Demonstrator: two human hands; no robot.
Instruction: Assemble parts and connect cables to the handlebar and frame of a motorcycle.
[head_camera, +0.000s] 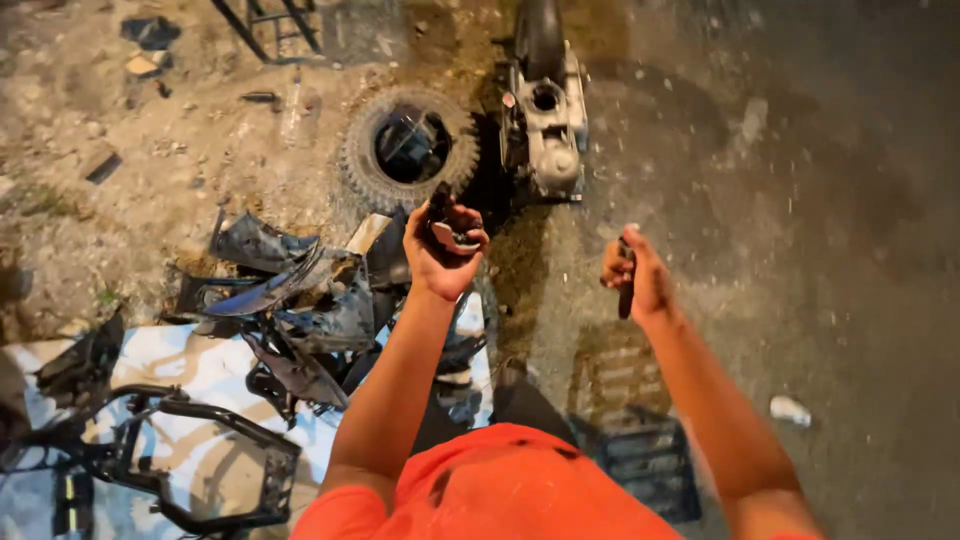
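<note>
My left hand (443, 250) is raised in front of me, fingers curled around a small dark metal part (455, 232). My right hand (632, 275) is beside it to the right, closed on a dark tool handle (626, 290) that points downward. Both hands hover above the dirty ground, just below a small engine block (547, 125) and a knobby tyre (410, 148) lying flat. My orange shirt fills the bottom of the view.
A heap of dark plastic fairings and panels (300, 310) lies left of my arm on a white sheet (200, 370). A black metal frame (200, 450) rests at lower left. A dark crate (645, 460) sits by my right arm. Wet concrete spreads to the right.
</note>
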